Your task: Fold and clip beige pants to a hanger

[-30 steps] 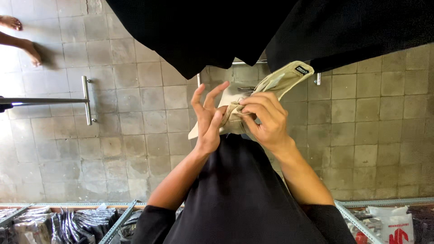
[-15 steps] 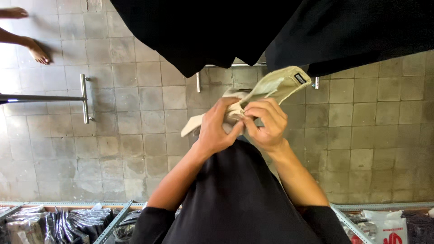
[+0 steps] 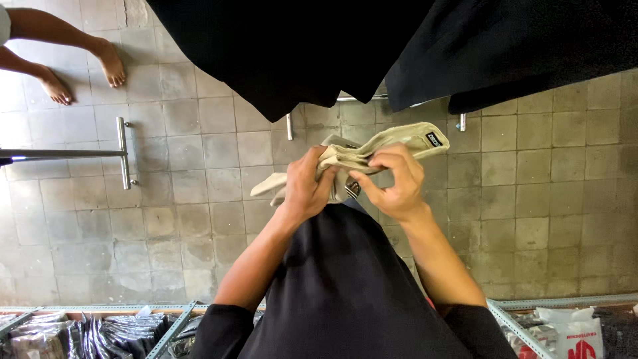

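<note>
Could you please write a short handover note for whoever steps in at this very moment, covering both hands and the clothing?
Left hand: closed around the beige garment, gripping its bunched middle.
Right hand: pinching the same garment from the other side, fingers over the folded edge near its small dark label.
The garment is held in the air above a black garment that drapes down in front of the person; more black clothes hang overhead.
Done: the beige piece is gathered in both hands.
Left: it is not yet laid down or hung anywhere.
Nearby: another person's bare feet on the tiled floor.
</note>
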